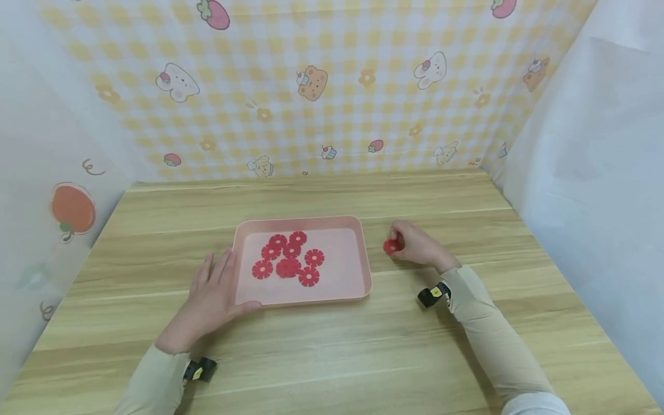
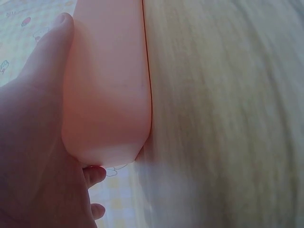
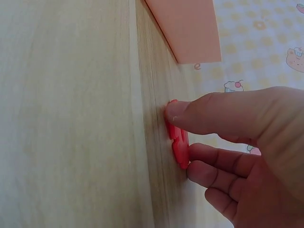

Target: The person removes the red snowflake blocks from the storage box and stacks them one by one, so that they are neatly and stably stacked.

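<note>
A shallow pink tray holds several red notched plastic discs, some of them overlapping. My left hand rests against the tray's near left corner, with straight fingers along its left side and the thumb along the front wall. Up close, the left wrist view shows the thumb lying on the pink wall. To the right of the tray, my right hand pinches a red notched disc between thumb and fingers, close over the table.
Both sit on a wood-grain table. Behind it hangs a yellow checked cloth with cartoon prints, and pale sheets border the sides. Small black cameras are strapped to both wrists.
</note>
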`<state>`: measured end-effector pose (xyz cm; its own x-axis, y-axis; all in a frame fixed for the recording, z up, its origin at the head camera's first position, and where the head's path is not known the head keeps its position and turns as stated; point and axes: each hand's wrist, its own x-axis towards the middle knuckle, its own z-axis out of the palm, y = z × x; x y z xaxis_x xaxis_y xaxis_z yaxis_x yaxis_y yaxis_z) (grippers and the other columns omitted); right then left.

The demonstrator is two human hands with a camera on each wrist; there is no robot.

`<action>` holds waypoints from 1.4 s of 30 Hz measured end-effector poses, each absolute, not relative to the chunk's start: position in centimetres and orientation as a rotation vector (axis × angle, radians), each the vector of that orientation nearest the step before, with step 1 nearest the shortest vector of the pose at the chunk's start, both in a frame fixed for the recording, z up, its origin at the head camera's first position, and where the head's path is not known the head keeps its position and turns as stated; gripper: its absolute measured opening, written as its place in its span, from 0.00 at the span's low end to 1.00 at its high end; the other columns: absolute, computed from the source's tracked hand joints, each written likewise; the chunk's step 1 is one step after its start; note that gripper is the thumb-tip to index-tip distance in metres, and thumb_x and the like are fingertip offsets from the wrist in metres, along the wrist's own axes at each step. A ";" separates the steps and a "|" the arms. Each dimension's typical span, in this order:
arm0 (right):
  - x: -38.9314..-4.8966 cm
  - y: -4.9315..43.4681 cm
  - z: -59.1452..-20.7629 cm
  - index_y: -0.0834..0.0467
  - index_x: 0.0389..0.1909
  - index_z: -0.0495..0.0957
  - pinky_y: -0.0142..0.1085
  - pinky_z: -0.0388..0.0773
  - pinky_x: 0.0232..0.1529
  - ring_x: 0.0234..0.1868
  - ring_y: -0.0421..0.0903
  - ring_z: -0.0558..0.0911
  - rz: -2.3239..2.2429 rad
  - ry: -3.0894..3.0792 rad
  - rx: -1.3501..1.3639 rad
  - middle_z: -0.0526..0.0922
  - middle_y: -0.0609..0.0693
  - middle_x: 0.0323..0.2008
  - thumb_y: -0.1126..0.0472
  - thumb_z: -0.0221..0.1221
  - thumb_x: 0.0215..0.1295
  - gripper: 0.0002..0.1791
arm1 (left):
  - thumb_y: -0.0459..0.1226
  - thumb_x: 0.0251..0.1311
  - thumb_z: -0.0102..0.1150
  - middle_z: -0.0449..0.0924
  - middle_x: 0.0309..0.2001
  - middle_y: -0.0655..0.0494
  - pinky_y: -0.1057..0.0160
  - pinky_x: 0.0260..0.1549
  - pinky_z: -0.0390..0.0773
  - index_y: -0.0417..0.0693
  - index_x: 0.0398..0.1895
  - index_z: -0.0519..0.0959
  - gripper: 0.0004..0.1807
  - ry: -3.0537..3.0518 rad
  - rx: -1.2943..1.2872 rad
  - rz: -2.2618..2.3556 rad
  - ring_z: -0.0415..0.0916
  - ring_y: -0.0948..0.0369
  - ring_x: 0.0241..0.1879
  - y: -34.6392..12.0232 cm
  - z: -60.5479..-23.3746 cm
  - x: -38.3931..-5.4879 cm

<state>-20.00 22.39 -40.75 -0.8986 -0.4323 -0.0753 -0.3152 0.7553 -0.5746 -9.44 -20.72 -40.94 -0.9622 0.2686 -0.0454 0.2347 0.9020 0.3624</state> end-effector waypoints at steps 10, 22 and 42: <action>-20.4 22.2 -39.4 0.62 0.36 0.68 0.41 0.71 0.41 0.39 0.51 0.73 -0.888 2.728 -0.535 0.75 0.55 0.36 0.67 0.69 0.51 0.18 | 0.68 0.45 0.61 0.44 0.73 0.31 0.29 0.65 0.40 0.32 0.74 0.43 0.66 2.980 0.407 0.544 0.32 0.31 0.71 -20.6 -40.9 -9.4; -21.3 20.1 -37.0 0.57 0.35 0.71 0.43 0.75 0.45 0.43 0.50 0.76 -0.829 2.744 -0.598 0.79 0.52 0.38 0.67 0.66 0.53 0.13 | 0.68 0.47 0.60 0.44 0.73 0.32 0.29 0.65 0.40 0.33 0.74 0.43 0.65 2.988 0.406 0.540 0.32 0.31 0.71 -20.7 -40.8 -9.3; -22.2 12.4 -34.4 0.57 0.35 0.71 0.41 0.77 0.50 0.44 0.48 0.76 -0.862 2.628 -0.807 0.80 0.53 0.39 0.66 0.66 0.56 0.12 | 0.71 0.44 0.58 0.46 0.73 0.32 0.30 0.65 0.41 0.33 0.74 0.43 0.68 2.995 0.418 0.565 0.34 0.32 0.71 -20.9 -41.1 -9.3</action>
